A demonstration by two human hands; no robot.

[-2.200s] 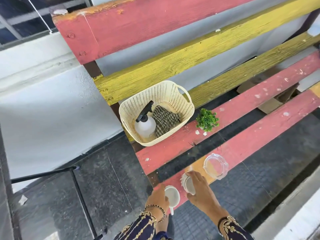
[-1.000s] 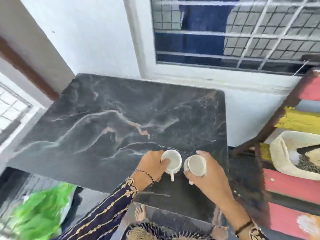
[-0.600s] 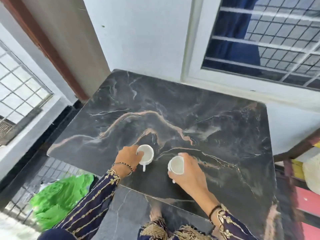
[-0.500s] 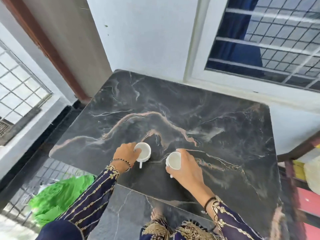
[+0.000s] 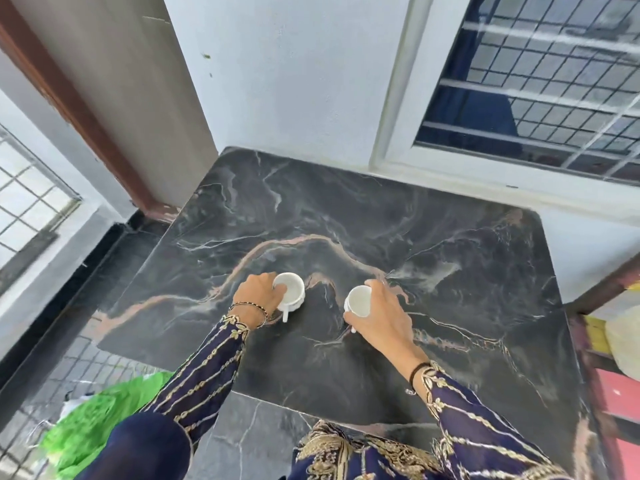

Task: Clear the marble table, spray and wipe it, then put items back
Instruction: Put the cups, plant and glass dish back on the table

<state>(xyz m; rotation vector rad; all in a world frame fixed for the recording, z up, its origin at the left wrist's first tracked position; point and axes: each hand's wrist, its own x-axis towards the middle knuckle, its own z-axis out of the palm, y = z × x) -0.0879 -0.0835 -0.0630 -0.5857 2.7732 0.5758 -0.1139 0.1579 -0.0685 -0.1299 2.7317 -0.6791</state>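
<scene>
Cups are basically down on the marble table (image 5: pixel 346 209) now, one per hand, both sitting around the middle of the top and a bit toward the near edge. Left hand (image 5: pixel 258 294) is wrapped around the left side of the left cup (image 5: pixel 290 295), which looks flat on the stone with its little handle poking back toward the near edge. Right hand (image 5: pixel 384 318) is curled over the right cup (image 5: pixel 359 301) from the right side; that one reads as tipped a little toward the camera, so I can't tell if its base is fully seated yet. The two cups sit side by side, clearly apart, a strip of bare marble between them. Rest of the tabletop is bare and looks clean, so my guess is this is the put-back stage. What matters next: each cup is right under its own hand, handles pointing at the person, so letting go is just opening the fingers and lifting back toward the near edge without snagging a handle. A cream basket (image 5: pixel 625 337) peeks in past the right edge.
</scene>
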